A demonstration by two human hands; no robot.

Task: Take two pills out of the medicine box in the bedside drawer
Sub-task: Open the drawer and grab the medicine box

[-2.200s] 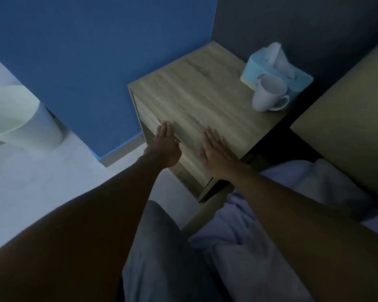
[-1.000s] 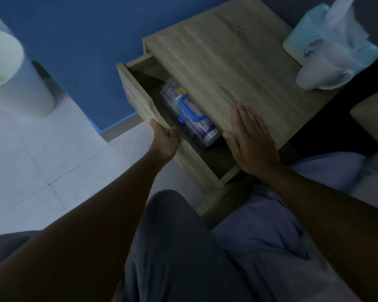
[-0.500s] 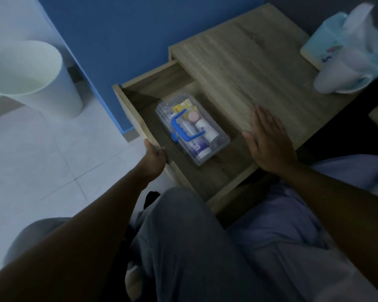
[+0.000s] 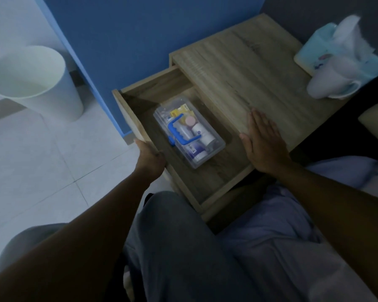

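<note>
The wooden bedside drawer (image 4: 216,179) stands pulled far out of the nightstand (image 4: 244,83). Inside it lies a clear plastic medicine box (image 4: 214,152) with a blue handle (image 4: 179,134) on its closed lid; small bottles and packets show through. My left hand (image 4: 150,159) grips the drawer's front panel, just left of the box. My right hand (image 4: 263,142) rests flat, fingers spread, on the nightstand top's front edge, to the right of the box. No loose pills are visible.
A white mug (image 4: 332,83) and a light-blue tissue box (image 4: 327,51) sit on the nightstand's back right. A white waste bin (image 4: 31,83) stands on the tiled floor at left. A blue wall is behind. My knees and bedding fill the foreground.
My left hand pulled the closed drawer out toward me, exposing the medicine box. The right hand stayed pressed on the nightstand top.
</note>
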